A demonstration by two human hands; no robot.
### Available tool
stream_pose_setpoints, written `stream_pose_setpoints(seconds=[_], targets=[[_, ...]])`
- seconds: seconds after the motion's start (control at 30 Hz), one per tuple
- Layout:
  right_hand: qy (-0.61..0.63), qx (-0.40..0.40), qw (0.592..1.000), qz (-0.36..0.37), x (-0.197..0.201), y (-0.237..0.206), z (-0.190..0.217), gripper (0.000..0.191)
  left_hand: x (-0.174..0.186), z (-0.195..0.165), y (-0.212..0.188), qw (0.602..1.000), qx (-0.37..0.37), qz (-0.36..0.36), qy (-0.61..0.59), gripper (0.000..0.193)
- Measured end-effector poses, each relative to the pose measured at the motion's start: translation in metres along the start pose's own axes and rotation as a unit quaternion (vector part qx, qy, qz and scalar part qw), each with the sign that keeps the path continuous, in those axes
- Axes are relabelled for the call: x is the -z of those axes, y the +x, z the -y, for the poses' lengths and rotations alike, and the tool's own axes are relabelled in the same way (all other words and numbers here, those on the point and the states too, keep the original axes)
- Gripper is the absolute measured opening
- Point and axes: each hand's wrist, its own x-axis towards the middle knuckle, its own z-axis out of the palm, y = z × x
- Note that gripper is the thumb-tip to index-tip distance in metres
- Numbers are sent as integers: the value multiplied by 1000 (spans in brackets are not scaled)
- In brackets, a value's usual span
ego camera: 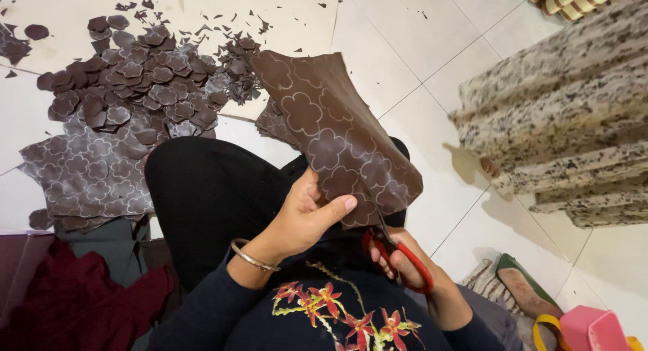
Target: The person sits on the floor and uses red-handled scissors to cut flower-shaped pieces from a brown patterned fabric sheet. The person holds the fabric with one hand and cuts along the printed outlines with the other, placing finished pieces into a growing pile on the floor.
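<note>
Brown sheet (337, 131) between scissors (397, 250), left hand (304, 216)

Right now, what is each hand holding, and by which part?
Left hand pinches the brown patterned sheet at its lower edge; right hand grips the red scissors by the handles.

Bare tile (405, 47) lies open ahead and to the right of the raised brown sheet (337, 131), between it and the speckled stone steps (560, 115), which wall off the right side. To the left, a heap of cut flower shapes (135, 81) and a marked sheet (88, 175) cover the floor. The person's black knee (202, 189) blocks the middle; a pink box (590, 327) and sandal (523, 287) crowd the lower right
</note>
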Motion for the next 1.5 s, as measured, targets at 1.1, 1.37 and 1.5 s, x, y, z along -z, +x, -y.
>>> stream_pose_setpoints(seconds=[1.1, 1.37, 1.5], targets=[[-11, 7, 998, -54, -17, 11, 6, 91, -6, 9, 0, 999, -25, -17, 15, 53], [1, -9, 998, -60, -13, 13, 1, 92, -7, 10, -1, 999, -31, -22, 13, 49], [0, 22, 999, -30, -12, 11, 11, 90, -6, 8, -2, 1000, -24, -11, 13, 47]])
